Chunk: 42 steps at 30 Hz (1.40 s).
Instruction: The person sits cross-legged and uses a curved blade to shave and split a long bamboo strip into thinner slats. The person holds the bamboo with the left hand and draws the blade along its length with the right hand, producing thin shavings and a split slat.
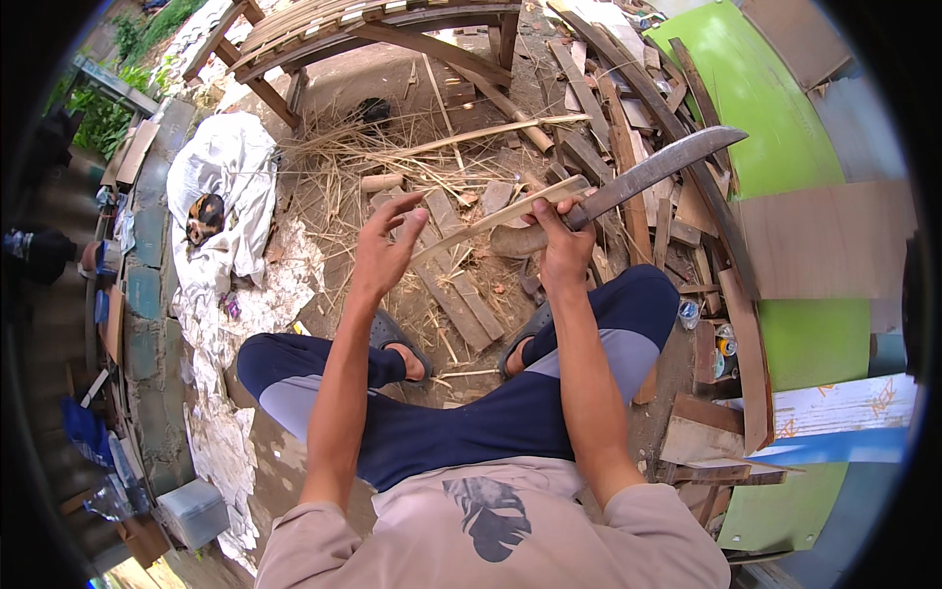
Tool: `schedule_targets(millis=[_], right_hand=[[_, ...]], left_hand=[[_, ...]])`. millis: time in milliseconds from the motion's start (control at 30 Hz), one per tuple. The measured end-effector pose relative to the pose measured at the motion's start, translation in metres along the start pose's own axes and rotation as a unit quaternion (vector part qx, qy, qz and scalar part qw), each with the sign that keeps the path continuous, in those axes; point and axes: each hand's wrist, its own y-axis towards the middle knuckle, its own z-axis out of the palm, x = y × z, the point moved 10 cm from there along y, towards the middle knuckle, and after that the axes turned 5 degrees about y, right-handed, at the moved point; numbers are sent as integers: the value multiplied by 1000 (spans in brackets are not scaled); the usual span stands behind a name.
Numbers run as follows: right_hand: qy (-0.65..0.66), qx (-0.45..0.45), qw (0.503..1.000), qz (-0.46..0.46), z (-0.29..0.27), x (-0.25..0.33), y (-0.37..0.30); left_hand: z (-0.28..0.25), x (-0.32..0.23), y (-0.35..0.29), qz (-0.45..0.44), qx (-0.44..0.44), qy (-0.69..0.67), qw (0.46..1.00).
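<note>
Holding a machete and pale strip is the right grip, while the left grip gapes wide.

Machete (dark-bladed, upswept) aslant beside a pale, slender, straight strip

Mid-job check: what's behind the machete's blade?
Around the machete, held in the right hand, you can see loose wood scraps and a long dark plank, with a green panel near the tip. Whatever lies directly behind the blade is covered.
</note>
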Motion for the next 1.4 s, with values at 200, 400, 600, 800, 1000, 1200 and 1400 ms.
schedule_targets(millis=[200, 400, 600, 800, 1000, 1200, 1400], right_hand=[[47, 71, 995, 48, 14, -7, -3], [80, 96, 988, 86, 11, -9, 1], [40, 46, 992, 106, 18, 2, -3], [-30, 20, 994, 104, -3, 7, 2], [-42, 21, 990, 136, -3, -2, -3], [-73, 31, 984, 160, -1, -14, -7], [-115, 30, 980, 159, 0, -22, -10]], left_hand=[[85, -33, 16, 13, 180, -35, 983], [131, -39, 23, 10, 306, -52, 951], [73, -32, 47, 92, 81, -2, 992], [-75, -55, 73, 70, -155, -81, 982], [-177, -92, 38, 130, -307, -258, 907], [-215, -92, -4, 169, -409, -256, 860], [-225, -75, -35, 195, -503, -227, 811]])
